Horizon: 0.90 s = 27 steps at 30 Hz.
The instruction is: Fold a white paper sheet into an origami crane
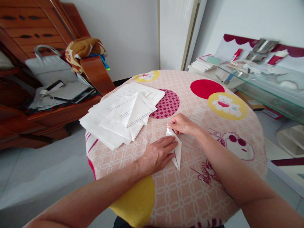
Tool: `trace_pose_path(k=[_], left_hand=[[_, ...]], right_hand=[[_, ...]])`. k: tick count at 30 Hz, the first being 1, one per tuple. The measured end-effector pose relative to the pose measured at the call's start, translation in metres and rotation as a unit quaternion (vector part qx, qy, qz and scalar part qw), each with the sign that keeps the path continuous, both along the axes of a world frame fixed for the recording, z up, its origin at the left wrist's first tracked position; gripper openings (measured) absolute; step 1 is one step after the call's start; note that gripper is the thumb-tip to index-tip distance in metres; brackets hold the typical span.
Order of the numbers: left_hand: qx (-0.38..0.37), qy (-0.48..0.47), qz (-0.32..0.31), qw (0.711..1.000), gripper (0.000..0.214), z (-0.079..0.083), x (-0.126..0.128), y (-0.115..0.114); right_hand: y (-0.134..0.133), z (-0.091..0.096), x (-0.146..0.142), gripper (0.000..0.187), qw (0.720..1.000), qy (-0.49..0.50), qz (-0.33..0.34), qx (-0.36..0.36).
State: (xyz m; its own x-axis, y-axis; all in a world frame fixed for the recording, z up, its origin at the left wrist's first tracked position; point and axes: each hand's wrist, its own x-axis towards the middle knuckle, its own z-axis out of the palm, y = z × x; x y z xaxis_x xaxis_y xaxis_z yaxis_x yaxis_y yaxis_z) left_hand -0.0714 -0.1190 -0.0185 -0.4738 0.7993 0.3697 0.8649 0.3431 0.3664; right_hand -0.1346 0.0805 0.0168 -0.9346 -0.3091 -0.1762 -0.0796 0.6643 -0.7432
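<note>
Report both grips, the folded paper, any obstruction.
Left grip open, resting on folded paper. Right grip pinching its far tip. Paper pile off to the left, touching neither grip.

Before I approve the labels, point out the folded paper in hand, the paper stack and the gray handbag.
folded paper (178, 149): head view, its uncovered right side
paper stack (104, 111): head view, sheets toward its left
gray handbag (52, 73): head view, body below the handle

The folded sheet (177, 144) is paper, smooth and matt, as is the stack (102, 125). The tablecloth (182, 199) looks like fleecy cloth, dull and slightly fuzzy. The bench (61, 122) is glossy, varnished-looking wood; the blanket (83, 47), soft plush. The shelf (268, 91) is clear glass (greenish at its edge), the container (264, 47) shiny metal, the floor (35, 177) smooth and glossy.
</note>
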Motion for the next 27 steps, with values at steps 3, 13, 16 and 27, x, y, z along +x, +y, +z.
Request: trace_pose_path(k=[3,13,16,27], left_hand=[[0.003,-0.006,0.000,1.000,0.037,-0.001,0.000,0.000],[0.007,-0.032,0.084,0.996,0.049,0.004,-0.001,-0.002],[0.001,-0.033,0.068,0.997,0.058,0.004,-0.005,-0.002],[-0.015,-0.050,0.050,0.997,0.063,0.002,-0.012,-0.003]], right_hand=[[-0.003,0.005,0.002,0.041,0.999,0.011,0.001,0.031],[-0.002,0.002,0.000,0.043,0.999,0.038,0.014,0.032],[-0.001,0.000,-0.002,0.045,0.999,0.031,0.017,0.038],[0.003,0.000,0.001,0.041,1.000,-0.004,0.014,0.001]])
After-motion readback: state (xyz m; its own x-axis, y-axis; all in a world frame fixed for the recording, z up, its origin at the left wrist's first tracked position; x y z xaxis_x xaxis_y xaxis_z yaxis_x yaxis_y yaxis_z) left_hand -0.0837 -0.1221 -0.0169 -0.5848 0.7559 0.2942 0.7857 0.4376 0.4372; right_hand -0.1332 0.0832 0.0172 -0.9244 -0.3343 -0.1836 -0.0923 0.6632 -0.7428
